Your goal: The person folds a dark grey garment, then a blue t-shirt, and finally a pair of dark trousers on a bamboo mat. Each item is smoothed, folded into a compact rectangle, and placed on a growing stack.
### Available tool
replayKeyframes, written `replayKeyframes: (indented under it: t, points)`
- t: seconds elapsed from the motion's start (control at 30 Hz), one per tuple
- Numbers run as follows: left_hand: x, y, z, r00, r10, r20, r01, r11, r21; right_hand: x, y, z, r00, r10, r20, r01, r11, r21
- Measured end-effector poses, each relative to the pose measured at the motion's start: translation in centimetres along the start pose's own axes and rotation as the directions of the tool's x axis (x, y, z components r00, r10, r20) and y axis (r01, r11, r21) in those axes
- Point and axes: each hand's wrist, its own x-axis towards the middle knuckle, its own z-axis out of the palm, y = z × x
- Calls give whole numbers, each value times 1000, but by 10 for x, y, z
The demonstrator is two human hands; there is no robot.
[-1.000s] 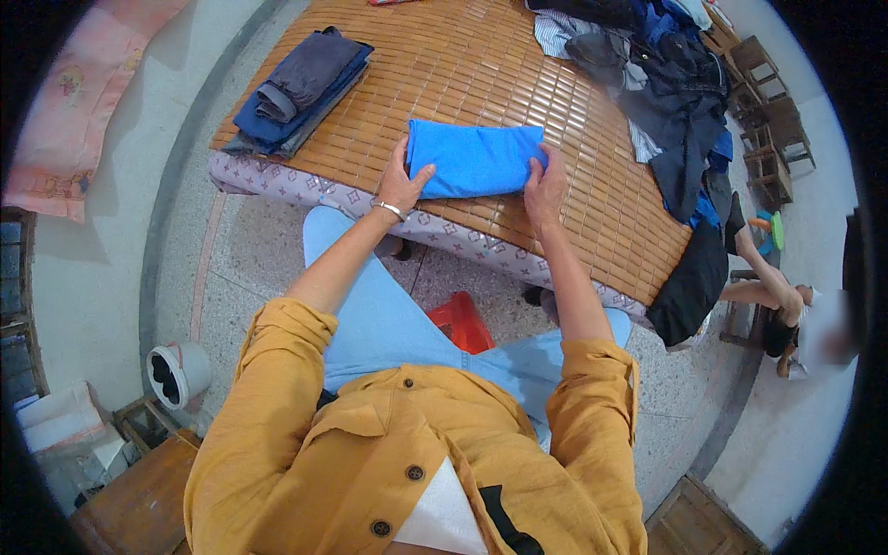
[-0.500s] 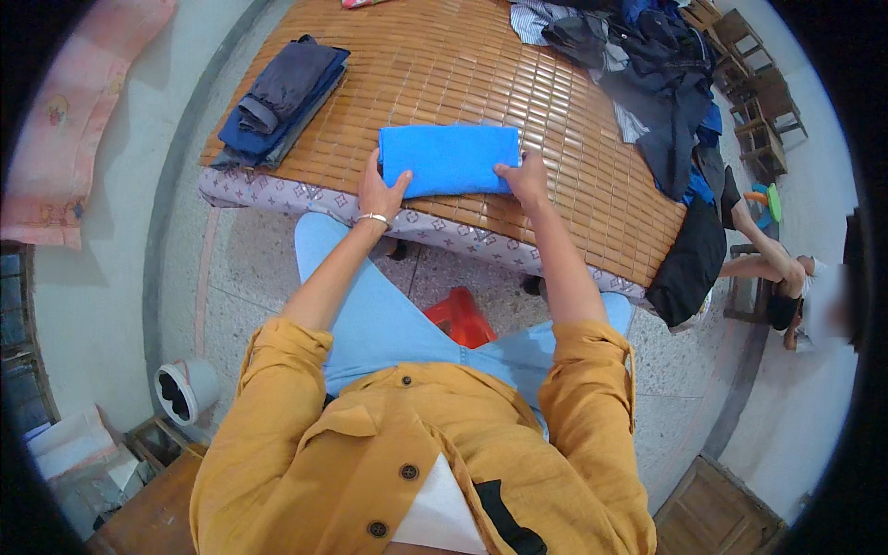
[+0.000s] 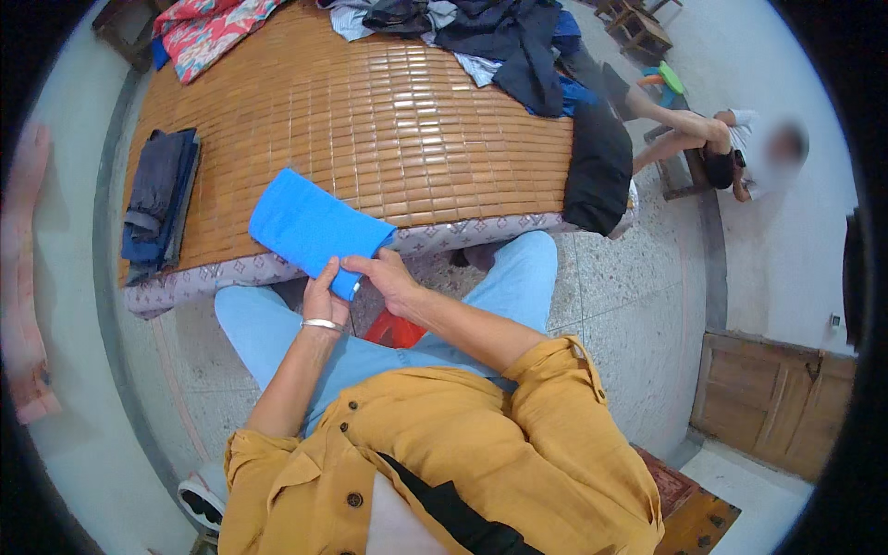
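A bright blue folded cloth (image 3: pixel 314 227) slants over the near edge of the bamboo-slat mat (image 3: pixel 370 129), its far end above the mat and its near corner toward my lap. My left hand (image 3: pixel 326 298) grips the near corner from below, thumb on top. Right beside it, my right hand (image 3: pixel 387 277) pinches the near right edge with its thumb on top; the fingers underneath are partly hidden. A small white spot, perhaps a tag, shows at the corner by my hands.
A stack of folded dark trousers (image 3: pixel 162 199) lies at the mat's left. Dark clothes (image 3: pixel 504 42) heap at the far right, with a black garment (image 3: pixel 597 171) over the edge. A red floral cloth (image 3: pixel 213 32) lies far left. Another person (image 3: pixel 740 153) sits at right. Something red (image 3: pixel 393 328) is below my hands.
The blue cloth has turned from level to slanted and come nearer and left. My hands have moved from its two ends together to its near corner. The view has swung right.
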Motion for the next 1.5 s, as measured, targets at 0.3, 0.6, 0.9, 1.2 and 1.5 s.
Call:
replayKeyframes:
  t: [0.3,0.6,0.9,1.2,1.5]
  points:
    - [-34,-6,36,959,-254,126,254,967,14,-16,-9,-25,988,-66,141,-33,794,607]
    - [-40,-1,15,880,-421,219,388,904,177,-63,-129,-99,915,-286,-284,403,668,625]
    - [-34,-13,3,881,-454,129,439,889,132,-72,-271,-269,364,-705,-609,923,185,337]
    - [-19,-24,-3,882,-471,34,458,870,183,7,-126,-422,526,-329,-784,841,340,422]
    - [-14,-15,-5,902,-432,-13,422,875,236,-1,-134,-410,567,-373,-735,823,220,524]
